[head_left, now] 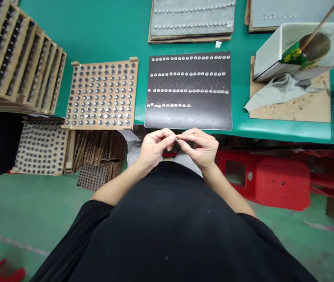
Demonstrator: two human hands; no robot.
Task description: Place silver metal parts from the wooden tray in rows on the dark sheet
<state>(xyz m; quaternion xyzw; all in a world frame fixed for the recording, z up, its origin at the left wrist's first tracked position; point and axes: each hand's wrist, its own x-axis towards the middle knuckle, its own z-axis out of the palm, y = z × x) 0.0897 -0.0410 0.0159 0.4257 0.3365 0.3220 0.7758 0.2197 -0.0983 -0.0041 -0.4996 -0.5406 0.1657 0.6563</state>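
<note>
My left hand (pixel 157 147) and my right hand (pixel 199 147) meet just off the table's front edge, thumbs and forefingers pinched together. Between their fingertips is a tiny part (pixel 176 139), too small and too covered to name. Right beyond them lies a dark board (pixel 208 113) with rows of small silvery round pieces; its nearest row stops partway across. To the left of the board is a wooden peg tray (pixel 134 94) filled with rows of dark round parts, many with a shiny metal piece on top.
Stacked wooden trays (pixel 22 47) rise at the left. A grey board (pixel 190 31) with similar pieces lies behind. At right, a white box (pixel 268 55) holds a can and a stick, beside a grey cloth (pixel 284 88). A red stool (pixel 281 180) stands below the table's right part.
</note>
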